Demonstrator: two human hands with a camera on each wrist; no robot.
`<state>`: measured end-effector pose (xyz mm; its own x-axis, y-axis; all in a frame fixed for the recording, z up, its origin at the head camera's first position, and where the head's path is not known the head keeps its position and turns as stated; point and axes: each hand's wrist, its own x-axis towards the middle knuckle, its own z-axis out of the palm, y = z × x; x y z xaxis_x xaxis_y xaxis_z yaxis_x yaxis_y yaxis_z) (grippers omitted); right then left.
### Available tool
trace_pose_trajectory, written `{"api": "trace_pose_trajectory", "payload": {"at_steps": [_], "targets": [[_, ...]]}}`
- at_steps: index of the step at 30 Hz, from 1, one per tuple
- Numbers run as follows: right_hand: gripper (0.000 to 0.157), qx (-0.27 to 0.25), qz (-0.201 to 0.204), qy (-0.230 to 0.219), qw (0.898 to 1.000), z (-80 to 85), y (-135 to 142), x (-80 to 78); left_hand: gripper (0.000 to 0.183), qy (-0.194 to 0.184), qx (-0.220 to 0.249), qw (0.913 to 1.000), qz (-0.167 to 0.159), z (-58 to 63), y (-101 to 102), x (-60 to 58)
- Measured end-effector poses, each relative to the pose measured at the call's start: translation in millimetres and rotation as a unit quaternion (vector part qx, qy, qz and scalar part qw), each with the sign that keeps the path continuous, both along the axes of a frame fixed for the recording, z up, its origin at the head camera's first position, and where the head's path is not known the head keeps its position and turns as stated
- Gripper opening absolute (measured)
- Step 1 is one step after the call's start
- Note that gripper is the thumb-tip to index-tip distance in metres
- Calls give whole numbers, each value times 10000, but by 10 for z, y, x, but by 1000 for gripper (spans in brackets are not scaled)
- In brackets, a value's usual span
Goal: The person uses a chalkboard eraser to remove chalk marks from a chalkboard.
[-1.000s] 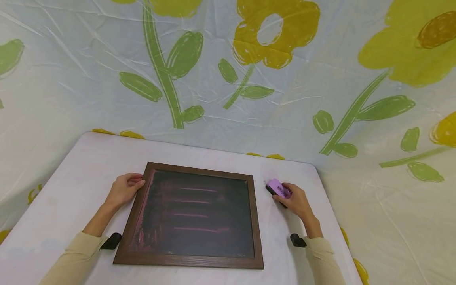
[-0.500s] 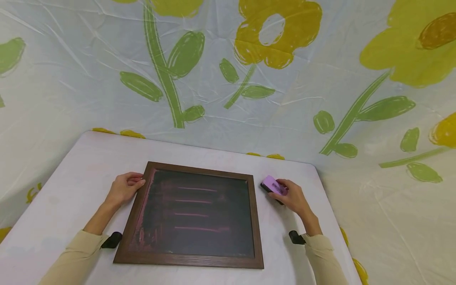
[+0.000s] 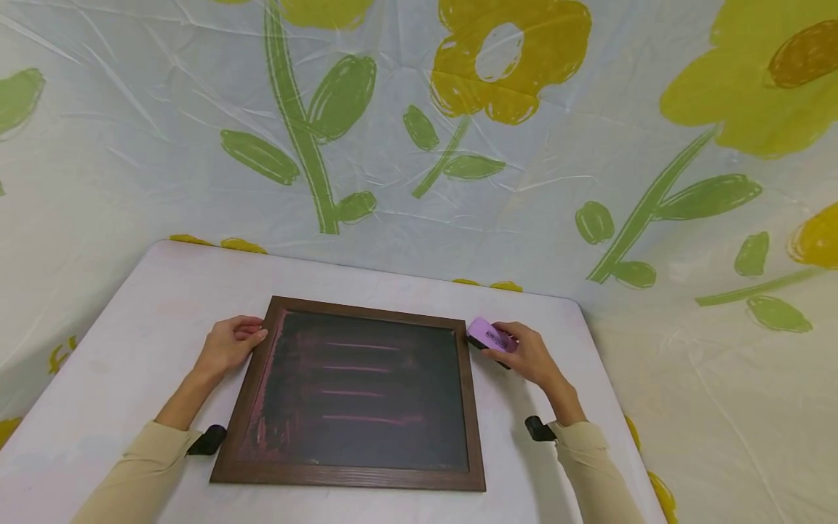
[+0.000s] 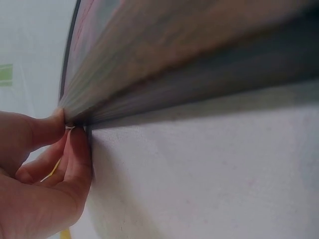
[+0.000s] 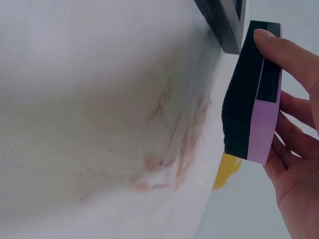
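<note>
A framed chalkboard (image 3: 428, 397) lies on the table, its dark face marked with several faint pink horizontal chalk lines and pink smears along the left side. At the board's upper left edge, my left hand (image 3: 225, 348) pinches the brown frame; in the left wrist view the thumb is on the frame with curled fingers below it. My right hand (image 3: 533, 356) grips a purple eraser (image 3: 487, 333) with a black felt pad, just outside the frame's upper right corner. The right wrist view shows the eraser (image 5: 263, 132) raised on its side, thumb on the felt edge.
The white table (image 3: 366, 280) has reddish chalk smudges (image 5: 184, 144) near the board's right side. A cloth (image 3: 406, 218) printed with yellow flowers hangs behind and around the table. Black wrist devices (image 3: 540, 429) sit at both cuffs.
My right hand has moved left and slightly up with the eraser, from beside the board to the frame's right edge. The left hand and the chalkboard stay in place.
</note>
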<state>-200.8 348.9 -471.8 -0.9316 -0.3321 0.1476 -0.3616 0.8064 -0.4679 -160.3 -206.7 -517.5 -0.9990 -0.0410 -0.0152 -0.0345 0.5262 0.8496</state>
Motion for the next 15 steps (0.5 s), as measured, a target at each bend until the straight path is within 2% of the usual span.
{"api": "trace_pose_trajectory", "payload": {"at_steps": [15], "targets": [[58,-63,632,145,9979,40,-272,-43,39,70,52,9999,67,-11,21,27]]}}
